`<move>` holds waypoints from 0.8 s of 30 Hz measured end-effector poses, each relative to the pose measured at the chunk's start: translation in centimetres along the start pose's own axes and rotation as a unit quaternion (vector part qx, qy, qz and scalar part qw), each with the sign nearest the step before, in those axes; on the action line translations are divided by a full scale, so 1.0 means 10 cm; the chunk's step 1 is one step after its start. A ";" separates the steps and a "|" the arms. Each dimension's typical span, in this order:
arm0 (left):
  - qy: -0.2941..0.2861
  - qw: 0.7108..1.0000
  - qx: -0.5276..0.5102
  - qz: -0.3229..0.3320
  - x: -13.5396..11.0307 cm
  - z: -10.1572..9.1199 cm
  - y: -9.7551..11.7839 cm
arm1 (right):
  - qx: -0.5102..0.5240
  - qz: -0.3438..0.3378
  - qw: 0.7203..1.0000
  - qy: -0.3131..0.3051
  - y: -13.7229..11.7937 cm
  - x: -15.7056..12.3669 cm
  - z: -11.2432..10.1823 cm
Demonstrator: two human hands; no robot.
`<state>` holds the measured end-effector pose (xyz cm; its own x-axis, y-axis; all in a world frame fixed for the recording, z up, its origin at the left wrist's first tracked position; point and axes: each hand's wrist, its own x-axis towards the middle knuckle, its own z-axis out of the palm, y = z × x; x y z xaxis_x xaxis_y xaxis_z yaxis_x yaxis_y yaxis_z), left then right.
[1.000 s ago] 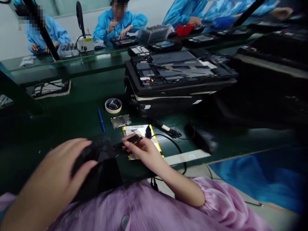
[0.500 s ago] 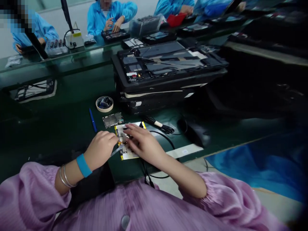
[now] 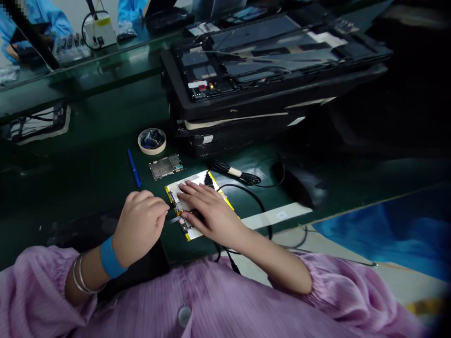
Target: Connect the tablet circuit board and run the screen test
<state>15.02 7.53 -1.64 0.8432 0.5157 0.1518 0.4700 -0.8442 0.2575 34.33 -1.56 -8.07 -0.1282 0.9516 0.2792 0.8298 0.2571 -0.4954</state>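
My right hand (image 3: 213,211) lies over a flat white battery pack (image 3: 195,233) with yellow taped edges. Its fingers are stretched out across the pack, which they partly hide. Along the pack's left side runs a narrow circuit strip (image 3: 177,206). A short grey ribbon (image 3: 174,219) sticks out from that side toward my left hand (image 3: 141,227). The left fingers are curled closed just left of the pack, and what they pinch, if anything, is hidden. Above the pack lies a metal-shielded circuit board (image 3: 167,166).
A blue pen (image 3: 134,168) and a tape ring (image 3: 151,142) holding small parts lie beyond my hands. Large black trays (image 3: 229,110) with tablet parts are stacked behind. A coiled black cable (image 3: 237,172), a dark mouse (image 3: 303,185) and a white strip (image 3: 278,216) are at the right.
My left hand has moved left, away from the battery pack. My right hand lies flatter on the pack, which has turned slightly. The camera view has tipped down and closer.
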 end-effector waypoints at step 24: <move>0.021 1.000 -0.021 -0.010 -0.06 0.06 -0.02 | -0.009 -0.015 1.000 0.008 0.00 -0.01 0.00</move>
<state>14.64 7.29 -2.38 0.8219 0.5382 0.1866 0.4737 -0.8277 0.3007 34.33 -1.68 -8.13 -0.1455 0.9407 0.3065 0.8357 0.2826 -0.4708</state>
